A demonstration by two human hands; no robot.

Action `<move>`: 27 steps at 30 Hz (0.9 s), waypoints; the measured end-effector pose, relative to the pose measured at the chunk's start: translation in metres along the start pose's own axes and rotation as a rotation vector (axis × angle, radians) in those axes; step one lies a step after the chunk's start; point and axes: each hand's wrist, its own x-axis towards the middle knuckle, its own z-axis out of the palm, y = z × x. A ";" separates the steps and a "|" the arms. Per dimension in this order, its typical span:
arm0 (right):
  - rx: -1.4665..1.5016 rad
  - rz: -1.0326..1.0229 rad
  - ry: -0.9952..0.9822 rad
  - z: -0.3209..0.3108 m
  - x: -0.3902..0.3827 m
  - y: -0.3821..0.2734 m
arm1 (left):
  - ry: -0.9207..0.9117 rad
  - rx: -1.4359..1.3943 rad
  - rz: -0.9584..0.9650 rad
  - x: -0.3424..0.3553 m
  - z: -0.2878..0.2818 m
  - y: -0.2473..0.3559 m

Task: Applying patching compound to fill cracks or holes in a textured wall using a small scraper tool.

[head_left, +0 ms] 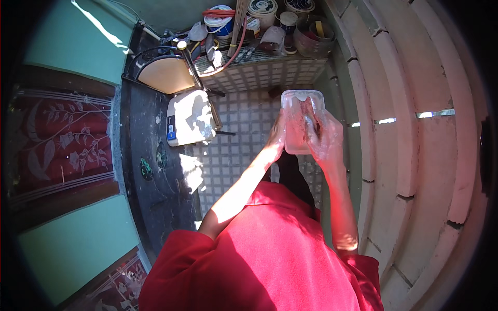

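Observation:
A clear rectangular plastic container (296,101) with whitish smears inside is held up in front of me over a tiled floor. My left hand (276,136) grips its left side from underneath. My right hand (324,136) is wet and pale with residue; its fingers reach into the container's open face and press against the inside. Both arms come out of red sleeves at the bottom of the picture.
A white bathroom scale (189,117) lies on the checkered floor (236,155). A chair with a tan seat (166,72) stands behind it. Buckets, tins and a jar (311,36) crowd the far shelf. A curved plastered wall (415,129) rises close on the right.

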 end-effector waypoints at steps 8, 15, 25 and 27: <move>-0.068 -0.021 -0.007 -0.020 0.085 0.024 | 0.096 0.068 -0.025 0.093 0.006 0.020; -0.334 -0.097 -0.087 -0.014 0.141 0.061 | 0.081 0.070 0.089 0.150 0.053 0.048; -0.050 -0.090 -0.084 -0.022 0.179 0.086 | 0.045 -0.002 0.077 0.200 0.058 0.055; -0.043 -0.066 -0.036 -0.023 0.186 0.105 | 0.099 -0.029 0.058 0.200 0.068 0.063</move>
